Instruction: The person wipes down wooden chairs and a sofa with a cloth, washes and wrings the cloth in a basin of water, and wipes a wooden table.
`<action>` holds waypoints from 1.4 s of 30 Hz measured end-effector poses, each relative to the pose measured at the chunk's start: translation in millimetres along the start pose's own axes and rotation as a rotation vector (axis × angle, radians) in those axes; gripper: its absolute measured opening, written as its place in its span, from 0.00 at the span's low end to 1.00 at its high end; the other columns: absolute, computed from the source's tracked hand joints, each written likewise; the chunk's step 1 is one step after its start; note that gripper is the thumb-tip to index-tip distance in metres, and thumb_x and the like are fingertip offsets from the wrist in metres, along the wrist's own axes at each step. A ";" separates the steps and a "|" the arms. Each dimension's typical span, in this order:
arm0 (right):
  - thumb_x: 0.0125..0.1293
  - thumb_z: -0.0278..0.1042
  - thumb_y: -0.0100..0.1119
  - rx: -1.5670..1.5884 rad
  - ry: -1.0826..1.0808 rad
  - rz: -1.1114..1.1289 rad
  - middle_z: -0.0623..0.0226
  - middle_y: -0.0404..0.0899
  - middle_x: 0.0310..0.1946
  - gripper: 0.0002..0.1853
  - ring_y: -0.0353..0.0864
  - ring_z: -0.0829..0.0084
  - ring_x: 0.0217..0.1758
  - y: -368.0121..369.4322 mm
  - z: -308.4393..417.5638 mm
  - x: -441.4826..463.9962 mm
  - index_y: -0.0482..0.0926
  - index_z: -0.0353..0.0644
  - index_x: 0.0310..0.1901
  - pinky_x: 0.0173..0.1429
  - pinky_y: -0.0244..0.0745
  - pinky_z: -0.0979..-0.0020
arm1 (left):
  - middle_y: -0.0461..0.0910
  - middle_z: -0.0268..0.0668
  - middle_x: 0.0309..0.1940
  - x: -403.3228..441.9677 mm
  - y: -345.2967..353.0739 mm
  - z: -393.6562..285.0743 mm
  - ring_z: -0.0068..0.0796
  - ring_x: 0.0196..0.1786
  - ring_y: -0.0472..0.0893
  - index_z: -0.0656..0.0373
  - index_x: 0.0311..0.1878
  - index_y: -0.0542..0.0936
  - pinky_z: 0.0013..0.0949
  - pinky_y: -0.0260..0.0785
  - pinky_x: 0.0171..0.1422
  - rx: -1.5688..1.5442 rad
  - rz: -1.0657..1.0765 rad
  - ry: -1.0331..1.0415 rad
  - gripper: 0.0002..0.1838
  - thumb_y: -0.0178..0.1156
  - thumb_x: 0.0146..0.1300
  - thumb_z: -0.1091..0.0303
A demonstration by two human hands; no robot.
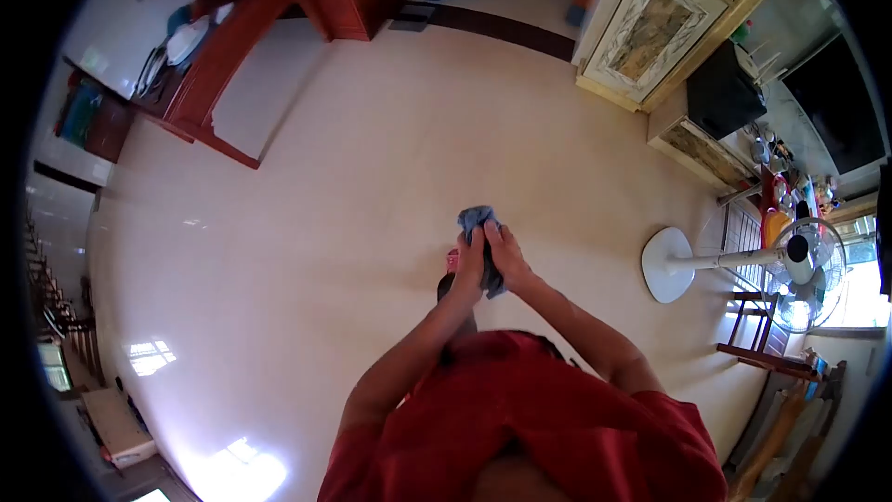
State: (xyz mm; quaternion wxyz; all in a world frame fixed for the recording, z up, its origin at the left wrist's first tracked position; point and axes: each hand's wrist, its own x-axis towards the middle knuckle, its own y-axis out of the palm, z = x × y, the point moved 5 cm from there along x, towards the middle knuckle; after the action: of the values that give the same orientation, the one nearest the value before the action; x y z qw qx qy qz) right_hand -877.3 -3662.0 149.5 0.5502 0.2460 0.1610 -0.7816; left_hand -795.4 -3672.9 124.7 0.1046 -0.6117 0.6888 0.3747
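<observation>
So the biggest thing here is the pale, shiny floor, with a red wooden bench-like piece over on the left, a cream cabinet up top right and a white standing fan off to the right, well apart from the hands. Then there's the person's red shirt at the bottom, both forearms reaching forward from it. The left hand and right hand come together out front, closed in on a bunched blue-gray cloth between them. Can't tell how hard they're squeezing, and some fingers are hidden. Neither hand's really nearer, they're both on it, left hand on its left side, right hand on its right. Long axis of the cloth runs roughly away from the body: one crumpled end sticks out past the fingertips, the other shows below the right palm, pointing back toward the shirt. Smallest bit: something pink appears just left of the left hand, too little showing to say what.
</observation>
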 end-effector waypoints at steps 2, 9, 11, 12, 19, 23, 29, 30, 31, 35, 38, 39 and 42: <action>0.64 0.48 0.46 -0.175 -0.118 0.035 0.51 0.73 0.42 0.26 0.73 0.66 0.46 -0.9 46.6 34.2 0.66 0.29 0.50 0.48 0.69 0.67 | 0.69 0.40 0.49 64.8 14.6 -19.2 0.32 0.53 0.70 0.57 0.57 0.61 0.35 0.66 0.53 -0.069 0.072 0.032 0.29 0.48 0.63 0.44; 0.65 0.36 0.47 0.146 -0.105 -0.017 0.64 0.74 0.41 0.19 0.71 0.73 0.46 -23.0 129.6 169.4 0.68 0.29 0.50 0.53 0.65 0.71 | 0.76 0.39 0.47 181.9 109.7 -132.5 0.32 0.50 0.76 0.58 0.53 0.73 0.35 0.67 0.57 -0.237 0.549 -0.416 0.31 0.43 0.63 0.39; 0.64 0.35 0.47 -0.049 -0.143 0.014 0.58 0.72 0.45 0.18 0.70 0.69 0.50 -36.8 145.5 212.4 0.67 0.30 0.50 0.55 0.63 0.70 | 0.76 0.38 0.47 231.8 125.6 -137.2 0.32 0.50 0.75 0.57 0.53 0.73 0.36 0.66 0.58 -0.190 0.511 -0.392 0.30 0.43 0.63 0.39; 0.64 0.33 0.46 -0.243 -0.184 0.044 0.51 0.70 0.49 0.17 0.69 0.65 0.53 -36.5 155.9 241.7 0.67 0.30 0.50 0.58 0.61 0.69 | 0.76 0.38 0.48 263.9 129.4 -139.0 0.32 0.51 0.75 0.55 0.53 0.73 0.38 0.64 0.59 -0.145 0.472 -0.373 0.30 0.44 0.62 0.39; 0.62 0.33 0.45 -0.642 -0.289 0.240 0.54 0.75 0.30 0.13 0.75 0.66 0.35 56.5 232.2 351.2 0.70 0.32 0.41 0.42 0.70 0.66 | 0.73 0.36 0.51 317.7 93.3 -252.4 0.30 0.53 0.71 0.54 0.51 0.73 0.39 0.65 0.58 -0.417 0.121 -0.386 0.28 0.53 0.58 0.42; 0.61 0.34 0.48 -0.763 -0.449 0.499 0.41 0.74 0.33 0.11 0.74 0.44 0.39 169.7 269.6 346.1 0.70 0.33 0.37 0.39 0.68 0.55 | 0.75 0.37 0.46 329.0 0.9 -289.2 0.32 0.48 0.75 0.55 0.49 0.74 0.39 0.67 0.56 -0.630 0.135 -0.147 0.23 0.54 0.58 0.47; 0.62 0.38 0.51 -0.924 -0.670 0.825 0.46 0.71 0.37 0.13 0.72 0.50 0.42 350.4 242.1 308.5 0.71 0.34 0.35 0.44 0.67 0.59 | 0.78 0.38 0.44 284.5 -154.9 -346.6 0.36 0.47 0.76 0.54 0.50 0.75 0.41 0.67 0.56 -0.919 -0.133 0.012 0.22 0.52 0.58 0.49; 0.62 0.38 0.51 -0.929 -0.681 0.857 0.46 0.71 0.37 0.13 0.72 0.50 0.42 375.0 234.6 295.5 0.71 0.34 0.35 0.44 0.67 0.59 | 0.77 0.38 0.45 271.8 -179.1 -348.9 0.36 0.48 0.76 0.54 0.50 0.75 0.41 0.67 0.57 -0.976 -0.128 0.039 0.23 0.51 0.59 0.48; 0.62 0.39 0.51 -0.919 -0.654 0.928 0.45 0.70 0.40 0.15 0.71 0.49 0.44 409.9 224.6 287.5 0.71 0.33 0.39 0.47 0.67 0.58 | 0.77 0.38 0.45 263.5 -211.3 -358.8 0.36 0.48 0.76 0.54 0.50 0.75 0.41 0.67 0.57 -0.989 -0.142 0.063 0.23 0.51 0.59 0.48; 0.60 0.41 0.54 -0.897 -0.609 1.205 0.43 0.68 0.46 0.22 0.68 0.50 0.51 509.3 202.0 241.8 0.69 0.31 0.49 0.56 0.64 0.60 | 0.74 0.42 0.48 245.5 -325.9 -350.5 0.39 0.50 0.74 0.55 0.51 0.73 0.42 0.65 0.57 -1.066 -0.282 0.372 0.30 0.41 0.59 0.40; 0.56 0.39 0.58 -0.871 -0.712 1.274 0.48 0.70 0.44 0.23 0.69 0.54 0.50 576.3 187.2 212.6 0.70 0.33 0.49 0.55 0.64 0.63 | 0.73 0.46 0.52 213.0 -405.2 -362.0 0.44 0.54 0.74 0.56 0.56 0.70 0.47 0.65 0.60 -1.107 -0.268 0.391 0.32 0.39 0.60 0.39; 0.54 0.38 0.60 -0.856 -0.779 1.328 0.53 0.72 0.42 0.22 0.71 0.58 0.50 602.0 185.1 204.5 0.70 0.35 0.49 0.55 0.65 0.65 | 0.71 0.47 0.53 207.0 -428.4 -369.3 0.46 0.55 0.73 0.57 0.57 0.68 0.47 0.66 0.60 -1.077 -0.419 0.396 0.33 0.38 0.61 0.39; 0.51 0.34 0.63 -0.882 -0.700 1.358 0.55 0.73 0.42 0.22 0.72 0.60 0.48 678.4 173.0 191.7 0.71 0.35 0.47 0.53 0.67 0.67 | 0.70 0.47 0.55 190.8 -482.3 -394.0 0.46 0.55 0.72 0.57 0.59 0.67 0.48 0.65 0.61 -1.125 -0.379 0.428 0.34 0.37 0.61 0.39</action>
State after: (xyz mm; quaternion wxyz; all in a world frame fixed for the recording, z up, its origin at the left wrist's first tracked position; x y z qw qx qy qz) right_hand -328.3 -4134.5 197.9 0.9585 -0.1996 0.0893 -0.1829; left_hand -271.1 -4058.4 97.2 -0.3086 -0.7459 0.2716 0.5240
